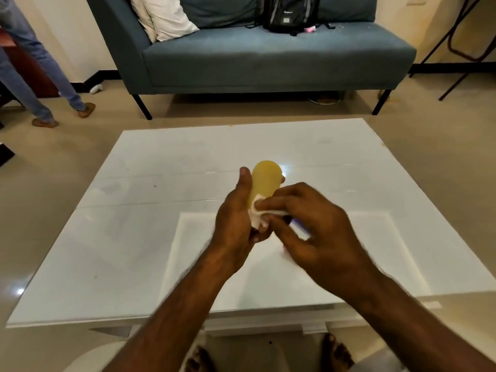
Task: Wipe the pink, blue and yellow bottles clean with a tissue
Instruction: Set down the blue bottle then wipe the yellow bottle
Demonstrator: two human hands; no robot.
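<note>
Above the white table (134,237), my left hand (236,218) grips the yellow bottle (264,181) around its lower part, its rounded end pointing away from me. My right hand (314,224) presses a white tissue (259,214) against the bottle's side, fingers closed on the tissue. Under my right hand a blurred blue and purple shape (299,228) and a hint of pink (285,249) show. I cannot tell whether these are the other bottles, as the hand hides most of them.
A blue sofa (268,57) stands beyond the table with a white pillow (166,17) and a black backpack (291,13) on it. Another person's legs (40,76) are at the far left. My bare feet (268,355) are below the table's near edge.
</note>
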